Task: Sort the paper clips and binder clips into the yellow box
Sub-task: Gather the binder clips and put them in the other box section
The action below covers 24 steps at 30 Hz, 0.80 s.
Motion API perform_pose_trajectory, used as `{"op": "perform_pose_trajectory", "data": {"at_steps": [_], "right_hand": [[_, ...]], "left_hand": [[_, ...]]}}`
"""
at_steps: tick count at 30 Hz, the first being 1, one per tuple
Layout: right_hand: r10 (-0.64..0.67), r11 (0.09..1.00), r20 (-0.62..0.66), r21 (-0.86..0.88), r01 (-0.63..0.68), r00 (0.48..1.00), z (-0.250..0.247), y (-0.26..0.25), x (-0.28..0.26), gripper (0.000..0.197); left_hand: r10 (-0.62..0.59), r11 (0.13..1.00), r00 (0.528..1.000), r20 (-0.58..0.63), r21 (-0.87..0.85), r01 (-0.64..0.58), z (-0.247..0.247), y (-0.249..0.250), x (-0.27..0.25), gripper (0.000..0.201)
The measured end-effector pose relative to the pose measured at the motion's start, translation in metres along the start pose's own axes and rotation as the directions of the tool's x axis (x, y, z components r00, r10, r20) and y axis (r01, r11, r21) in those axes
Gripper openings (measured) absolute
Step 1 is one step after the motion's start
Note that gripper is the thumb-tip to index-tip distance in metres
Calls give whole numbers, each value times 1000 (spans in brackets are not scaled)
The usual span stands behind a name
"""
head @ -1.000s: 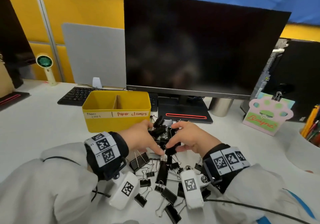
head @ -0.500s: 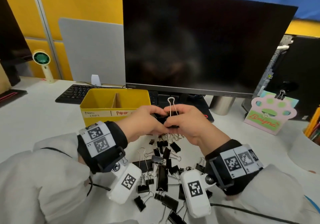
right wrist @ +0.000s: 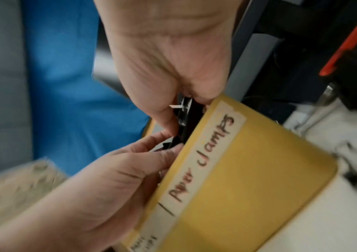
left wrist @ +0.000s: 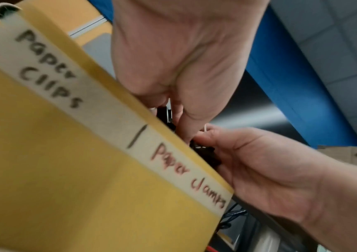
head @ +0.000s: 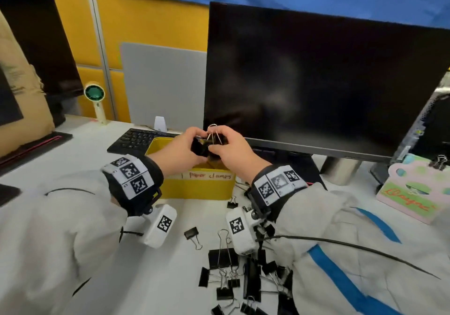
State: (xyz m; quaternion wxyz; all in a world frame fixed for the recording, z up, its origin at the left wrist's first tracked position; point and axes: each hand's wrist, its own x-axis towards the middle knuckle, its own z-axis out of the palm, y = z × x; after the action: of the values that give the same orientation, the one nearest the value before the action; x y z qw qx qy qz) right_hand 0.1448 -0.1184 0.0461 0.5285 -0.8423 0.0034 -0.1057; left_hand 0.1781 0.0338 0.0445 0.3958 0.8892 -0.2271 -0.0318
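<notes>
While both hands meet above the box:
Monitor: big dark flat screen (head: pixel 316 76) behind, on the white desk (head: pixel 48 159).
Box: yellow rectangular plastic box (head: pixel 194 189), taped label reading "Paper clamps" on its right half.
Left hand (head: pixel 180 150): fingers curled round a bunch of black metal binder clips (head: pixel 203 145).
Right hand (head: pixel 230 149): gripping the same bunch over the box's right compartment.
Loose clips (head: pixel 243 275): scattered on the desk, near side.
</notes>
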Motion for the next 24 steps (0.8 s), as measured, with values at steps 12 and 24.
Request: {"op": "perform_pose_trajectory", "data": {"at_steps": [12, 24], "right_hand": [[-85, 994, 74, -60, 89, 994, -32, 15, -10, 23], [273, 819, 291, -571, -63, 917, -27, 75, 11, 35]], "left_hand": [[39, 837, 988, 147, 536, -113, 8, -6, -20, 61], [8, 865, 981, 193, 491, -104, 2, -24, -22, 56]]}}
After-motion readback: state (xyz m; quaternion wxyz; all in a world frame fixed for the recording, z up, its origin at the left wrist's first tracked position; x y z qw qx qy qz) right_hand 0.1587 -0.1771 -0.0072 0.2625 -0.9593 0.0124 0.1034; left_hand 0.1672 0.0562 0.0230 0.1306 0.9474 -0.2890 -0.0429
